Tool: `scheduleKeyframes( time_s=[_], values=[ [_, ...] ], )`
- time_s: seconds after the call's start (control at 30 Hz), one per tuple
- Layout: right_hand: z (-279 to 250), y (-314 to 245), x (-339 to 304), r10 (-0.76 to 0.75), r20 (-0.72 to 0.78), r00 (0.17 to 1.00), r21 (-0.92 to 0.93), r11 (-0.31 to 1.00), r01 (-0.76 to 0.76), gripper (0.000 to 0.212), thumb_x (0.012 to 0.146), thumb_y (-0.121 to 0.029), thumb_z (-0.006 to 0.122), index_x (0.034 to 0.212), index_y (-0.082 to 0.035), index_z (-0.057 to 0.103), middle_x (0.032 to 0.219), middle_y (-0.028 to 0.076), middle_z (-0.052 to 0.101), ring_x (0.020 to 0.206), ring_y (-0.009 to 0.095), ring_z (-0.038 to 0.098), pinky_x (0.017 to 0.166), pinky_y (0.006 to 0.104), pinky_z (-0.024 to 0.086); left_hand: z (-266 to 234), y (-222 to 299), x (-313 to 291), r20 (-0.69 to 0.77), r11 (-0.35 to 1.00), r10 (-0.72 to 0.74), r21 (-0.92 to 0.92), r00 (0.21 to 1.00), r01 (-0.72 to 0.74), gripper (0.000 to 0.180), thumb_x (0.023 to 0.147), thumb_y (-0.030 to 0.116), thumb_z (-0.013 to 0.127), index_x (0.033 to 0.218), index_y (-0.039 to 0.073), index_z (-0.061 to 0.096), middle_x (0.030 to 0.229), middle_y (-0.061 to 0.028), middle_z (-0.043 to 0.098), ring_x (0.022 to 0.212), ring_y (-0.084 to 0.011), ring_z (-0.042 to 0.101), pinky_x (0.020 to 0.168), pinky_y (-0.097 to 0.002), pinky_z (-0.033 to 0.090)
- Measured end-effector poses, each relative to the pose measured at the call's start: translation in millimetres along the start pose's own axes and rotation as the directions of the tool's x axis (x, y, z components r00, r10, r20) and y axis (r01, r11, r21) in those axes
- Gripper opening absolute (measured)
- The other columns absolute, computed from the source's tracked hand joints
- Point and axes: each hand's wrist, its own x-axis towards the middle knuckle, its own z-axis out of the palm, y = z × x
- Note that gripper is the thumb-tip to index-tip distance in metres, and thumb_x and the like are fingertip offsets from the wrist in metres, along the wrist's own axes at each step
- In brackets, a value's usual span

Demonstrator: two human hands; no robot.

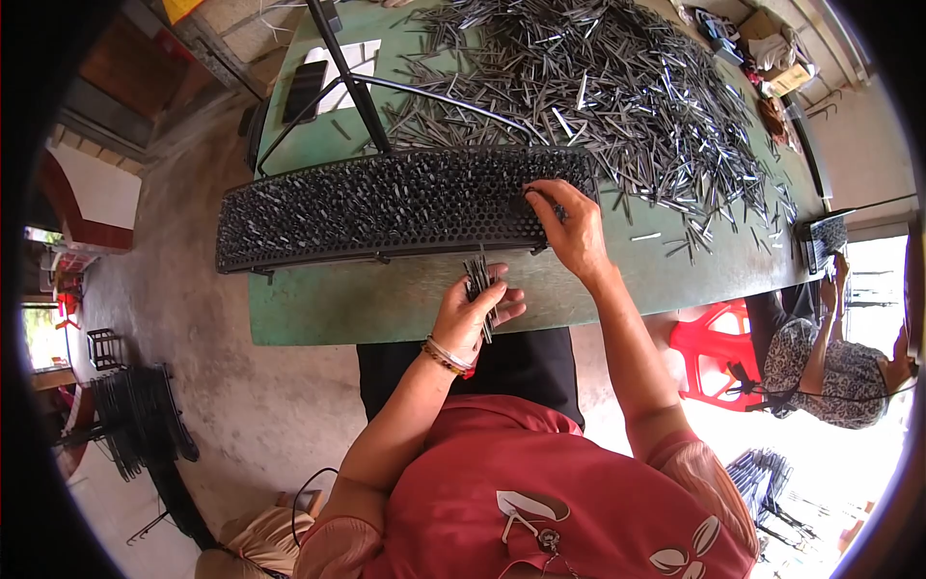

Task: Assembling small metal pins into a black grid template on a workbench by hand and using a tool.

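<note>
The left hand [473,311] is closed around a bundle of thin dark strips [478,282], held upright-to-slightly-tilted between thumb and fingers, just in front of the table edge side of the panel; its forearm angles up from the lower left, palm turned inward. The right hand [576,232] reaches farther forward, wrist bent leftward, thumb and index finger in a narrow pinch at the right part of the black perforated panel [482,230]; whether a strip lies between the fingertips cannot be told. The panel lies lengthwise across the green table [318,318], many of its left-side holes filled with strips. Beyond it, a loose strip pile [598,96] covers the table's far right portion.
</note>
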Motion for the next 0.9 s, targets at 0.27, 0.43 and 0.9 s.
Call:
scheduleKeyframes(
  time_s=[0.27,0.43,0.9],
  values=[
    [6,0,-4,-0.068,-0.011,0.998,-0.078,0.995,0.067,0.018,0.083,-0.003,0.065,0.100,0.001,0.066,0.097,0.014,0.066,0.085,0.027,0.065,0.074,0.0312,0.051,0,0,0,0.003,1.000,-0.031,-0.006,1.000,0.031,0.029,0.092,0.007,0.055,0.120,-0.002,0.052,0.096,-0.0076,0.060,0.092,-0.0210,0.064,0.081,-0.0386,0.058],
    [6,-5,-2,-0.055,-0.004,0.998,-0.043,0.998,0.055,0.020,0.082,-0.002,0.066,0.101,0.000,0.067,0.096,0.013,0.065,0.083,0.026,0.065,0.072,0.0308,0.051,1,0,-2,0.003,0.999,-0.034,-0.003,0.999,0.034,0.029,0.092,0.006,0.054,0.120,-0.002,0.052,0.096,-0.0074,0.060,0.091,-0.0206,0.064,0.080,-0.0382,0.058],
    [-7,-28,-24,0.163,0.295,0.941,0.082,0.977,-0.195,0.021,0.086,-0.017,0.068,0.095,0.002,0.068,0.088,0.008,0.062,0.075,0.012,0.060,0.064,0.0274,0.048,7,3,-6,0.053,0.999,0.028,-0.042,0.998,-0.026,0.026,0.093,0.009,0.053,0.117,-0.002,0.054,0.100,-0.0072,0.059,0.090,-0.0155,0.060,0.080,-0.0367,0.057]
  ],
)
